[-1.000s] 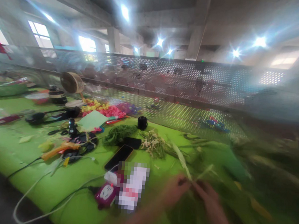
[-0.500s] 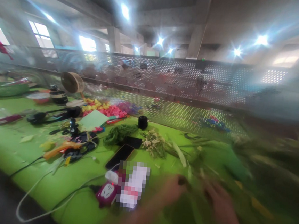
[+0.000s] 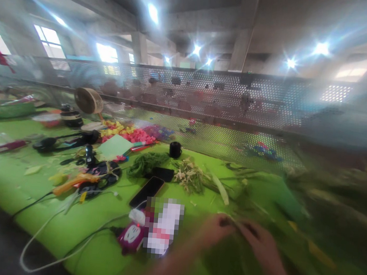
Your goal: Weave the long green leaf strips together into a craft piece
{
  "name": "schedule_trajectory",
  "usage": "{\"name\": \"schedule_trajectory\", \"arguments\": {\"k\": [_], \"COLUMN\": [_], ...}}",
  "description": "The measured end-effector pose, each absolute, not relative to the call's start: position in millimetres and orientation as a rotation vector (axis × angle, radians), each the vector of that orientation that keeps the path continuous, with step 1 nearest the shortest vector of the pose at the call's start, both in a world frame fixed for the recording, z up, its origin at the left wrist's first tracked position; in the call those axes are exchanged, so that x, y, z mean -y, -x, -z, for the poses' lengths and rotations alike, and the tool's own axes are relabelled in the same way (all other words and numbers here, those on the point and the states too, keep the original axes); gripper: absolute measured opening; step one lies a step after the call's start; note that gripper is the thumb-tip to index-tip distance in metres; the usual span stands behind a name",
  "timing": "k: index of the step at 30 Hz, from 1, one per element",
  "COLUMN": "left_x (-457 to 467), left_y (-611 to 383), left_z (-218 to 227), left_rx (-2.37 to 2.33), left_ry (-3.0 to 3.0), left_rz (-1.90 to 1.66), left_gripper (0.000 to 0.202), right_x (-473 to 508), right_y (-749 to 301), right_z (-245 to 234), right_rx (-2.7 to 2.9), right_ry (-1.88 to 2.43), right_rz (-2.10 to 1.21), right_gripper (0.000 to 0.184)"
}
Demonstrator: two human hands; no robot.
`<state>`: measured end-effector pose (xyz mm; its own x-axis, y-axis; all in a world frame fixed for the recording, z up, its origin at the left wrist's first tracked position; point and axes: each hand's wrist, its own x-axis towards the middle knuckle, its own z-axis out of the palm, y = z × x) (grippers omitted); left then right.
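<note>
Low in the view, my left hand (image 3: 215, 231) and my right hand (image 3: 259, 242) meet over the green table (image 3: 12, 182). Both are blurred. Their fingertips pinch a thin dark-green stem or strip (image 3: 232, 222) between them, too smeared to name. Green leafy material (image 3: 233, 261) lies under and around both hands. A pale leaf strip (image 3: 221, 188) rests on the table just beyond them.
A black phone (image 3: 146, 191), a pink charger (image 3: 132, 236) with white cable (image 3: 49, 233), an orange tool (image 3: 72, 182), green cord (image 3: 145, 162), a plant heap (image 3: 189, 176) and a black cup (image 3: 175, 149) lie left. A perforated metal screen (image 3: 224, 111) borders the far side.
The pale strip that stood up from my fingers a second ago is down. My hands drew apart, then came back together at the fingertips.
</note>
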<state>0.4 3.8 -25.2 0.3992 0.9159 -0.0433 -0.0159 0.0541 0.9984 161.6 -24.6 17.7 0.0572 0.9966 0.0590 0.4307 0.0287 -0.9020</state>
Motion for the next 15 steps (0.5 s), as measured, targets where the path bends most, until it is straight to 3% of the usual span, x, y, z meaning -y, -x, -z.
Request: {"name": "schedule_trajectory", "arguments": {"k": [8,15], "left_x": [-6,-10], "left_y": [-1,-2], "left_z": [26,36], "left_rx": [-0.826,-0.816], "left_ry": [-1.204,-1.044], "left_rz": [-0.965,-1.055], "left_gripper": [0.021,0.038], "right_x": [23,25], "right_y": [-163,-160], "right_z": [-11,-17], "right_rx": [1.455,1.378], "right_ry": [1.489,1.543], "right_rz": [-0.921,-0.919], "right_gripper": [0.024,0.025]}}
